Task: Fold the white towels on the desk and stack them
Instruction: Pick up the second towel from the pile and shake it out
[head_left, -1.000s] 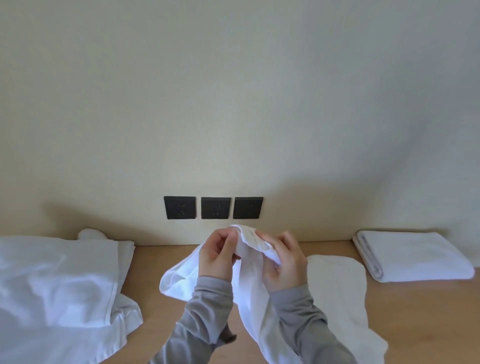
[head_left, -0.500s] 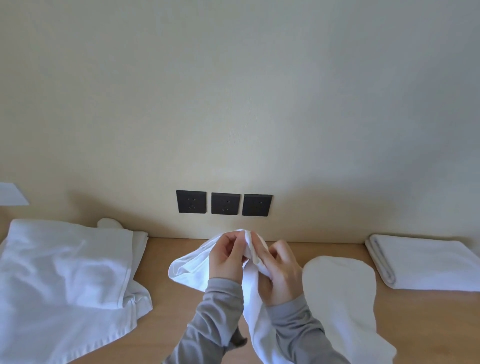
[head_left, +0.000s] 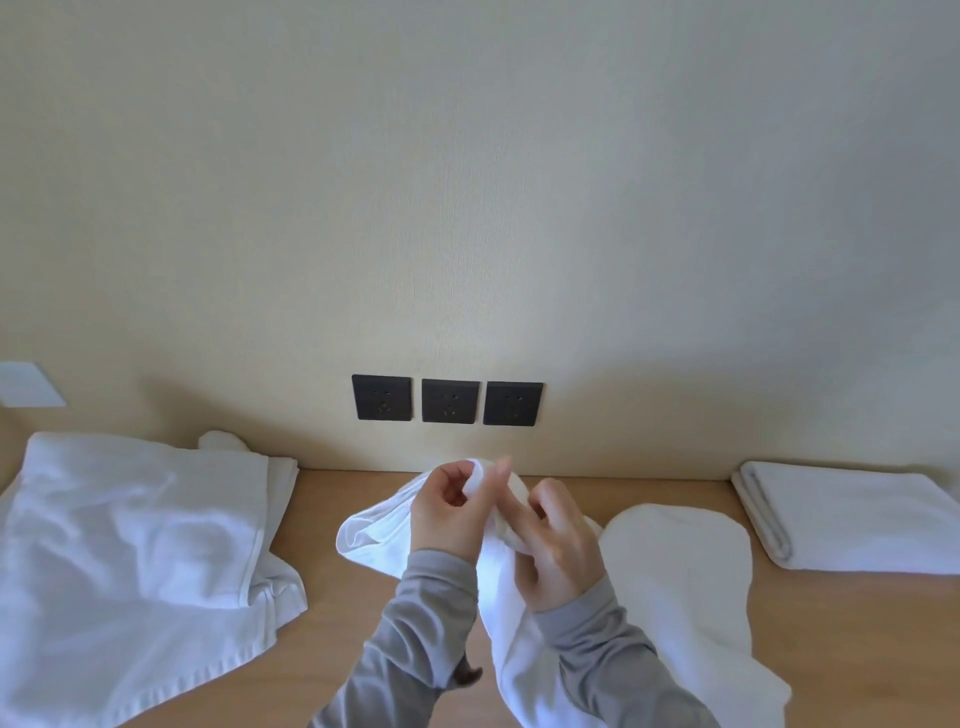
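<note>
Cream-painted wall fills the upper frame from 9 through 12 to 3 o'clock. Light wooden desk runs across the bottom, its back edge meeting the wall. Crumpled heap of white towels lies at 8 o'clock, unfolded, one hemmed edge turned over the top, a rounded lump of cloth poking up behind it against the wall. White towel in hand spreads from centre toward 5 o'clock: its broad free end lies flat on the desk just right of the hands, one loop sags out toward 7 o'clock, and its upper corner is lifted above the desk at centre. Neatly folded white towel rests at 3 o'clock near the wall, folded edge facing left, well apart from the heap and a little apart from the spread end. Two grey long sleeves rise from 6 o'clock. Left hand is pinched closed on the raised corner, thumb and fingers bunching the cloth. Right hand, touching the same bunch just beside the left, grips the cloth lower down with curled fingers, forefinger extended up along the fold. Three black square wall sockets sit in a row at 12 o'clock of the hands. Pale wall plate shows at 9 o'clock, cut by the frame edge.
</note>
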